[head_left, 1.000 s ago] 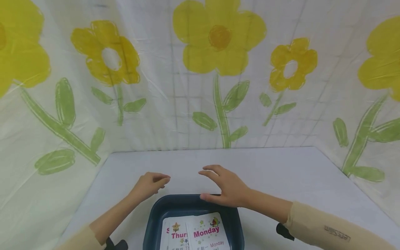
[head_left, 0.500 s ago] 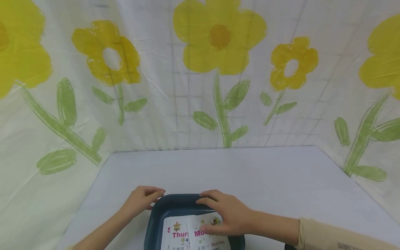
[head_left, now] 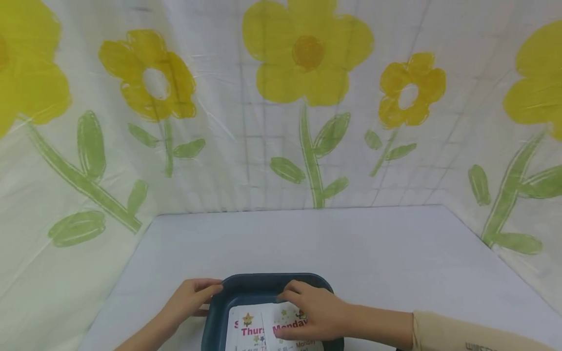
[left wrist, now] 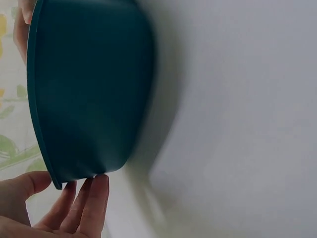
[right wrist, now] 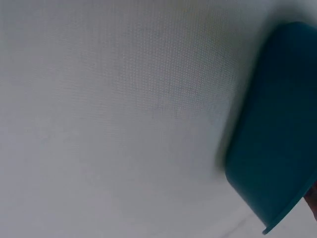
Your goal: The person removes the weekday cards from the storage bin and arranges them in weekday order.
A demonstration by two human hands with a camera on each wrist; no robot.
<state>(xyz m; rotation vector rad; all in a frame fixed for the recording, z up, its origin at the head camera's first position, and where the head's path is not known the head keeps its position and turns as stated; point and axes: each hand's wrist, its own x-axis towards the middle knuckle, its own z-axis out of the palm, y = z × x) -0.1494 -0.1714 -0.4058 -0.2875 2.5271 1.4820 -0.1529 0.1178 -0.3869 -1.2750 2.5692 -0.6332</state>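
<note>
A dark teal plastic basin (head_left: 239,282) stands at the near middle of the table, holding several white printed cards. In the head view, a card reading "Monday" (head_left: 281,319) overlaps one that begins "Thurs" (head_left: 251,323). My left hand (head_left: 191,297) holds the basin's far left corner. In the left wrist view its thumb (left wrist: 34,184) meets the rim, and its fingers (left wrist: 91,208) rest against the outer wall. My right hand (head_left: 317,312) is over the Monday card inside the basin, fingers bent and spread from the thumb. Its palm side is hidden.
A white tabletop (head_left: 373,253) spreads behind and beside the basin. Along its far edge hangs a pale curtain (head_left: 219,161) printed with yellow flowers, which also closes in both sides.
My left hand has come down and toward me to the basin's corner and now holds it. The right hand has moved from above the far rim down over the Monday card.
</note>
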